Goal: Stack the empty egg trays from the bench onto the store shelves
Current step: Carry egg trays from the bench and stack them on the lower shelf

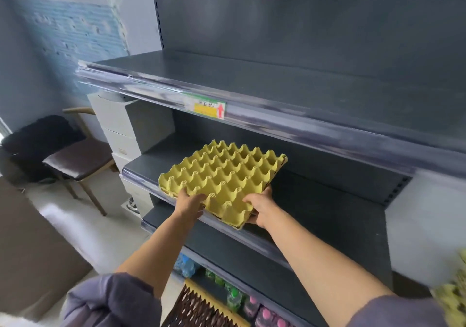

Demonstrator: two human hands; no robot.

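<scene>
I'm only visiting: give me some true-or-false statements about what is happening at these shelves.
The left hand and right hand both hold the yellow moulded-pulp egg tray. True.
The tray's cups hold eggs. False: they are empty.
The tray is at the dark grey middle shelf, below the yellow label. True.
The brown-seated wooden chair stands right of the shelves. False: it stands left of them.

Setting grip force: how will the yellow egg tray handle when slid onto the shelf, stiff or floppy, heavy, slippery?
Probably stiff enough: the tray shows no sag though held only at its near edge by the left hand and right hand. Likely light, being thin moulded pulp. Its matte surface should drag on the shelf rather than glide.
</scene>
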